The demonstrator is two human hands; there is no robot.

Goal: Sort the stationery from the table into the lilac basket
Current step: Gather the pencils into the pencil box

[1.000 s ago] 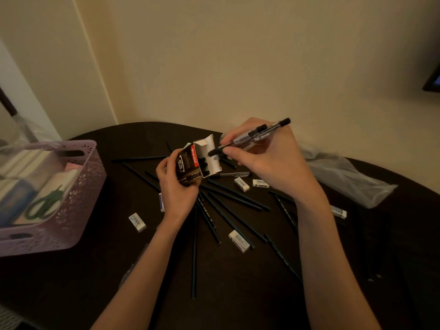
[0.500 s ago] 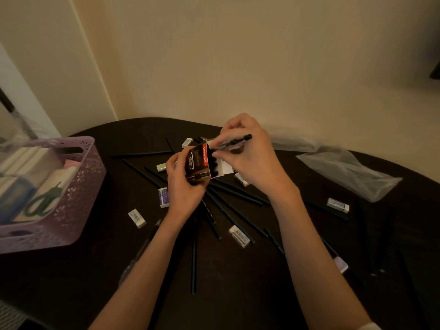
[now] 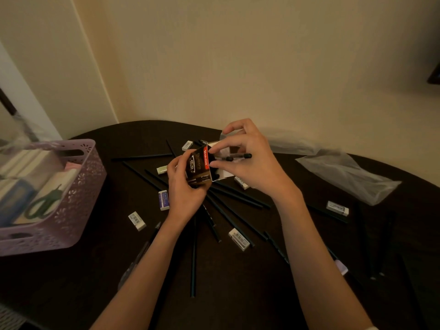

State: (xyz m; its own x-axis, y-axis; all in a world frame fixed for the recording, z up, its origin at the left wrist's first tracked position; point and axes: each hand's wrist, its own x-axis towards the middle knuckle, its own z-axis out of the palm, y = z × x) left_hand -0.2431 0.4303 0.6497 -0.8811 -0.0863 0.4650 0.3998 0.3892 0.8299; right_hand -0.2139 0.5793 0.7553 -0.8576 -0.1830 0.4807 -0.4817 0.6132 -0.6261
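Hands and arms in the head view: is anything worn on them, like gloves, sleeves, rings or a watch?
Both the left hand and right hand are bare: no gloves, rings or watch show. The forearms are uncovered; only a sliver of white sleeve shows at the bottom edge on the right arm.

Tabletop (image 3: 238, 294): dark wood-look, smooth, low sheen. Lilac basket (image 3: 78, 198): matt plastic w/ punched flower holes. Pen box (image 3: 198, 170): printed card, slightly glossy, white inside. Pens (image 3: 234, 158): clear plastic barrels, black caps. Bag (image 3: 345, 175): thin crinkly clear film. Erasers (image 3: 137, 220): paper-sleeved. Wall (image 3: 238, 55): matt paint.
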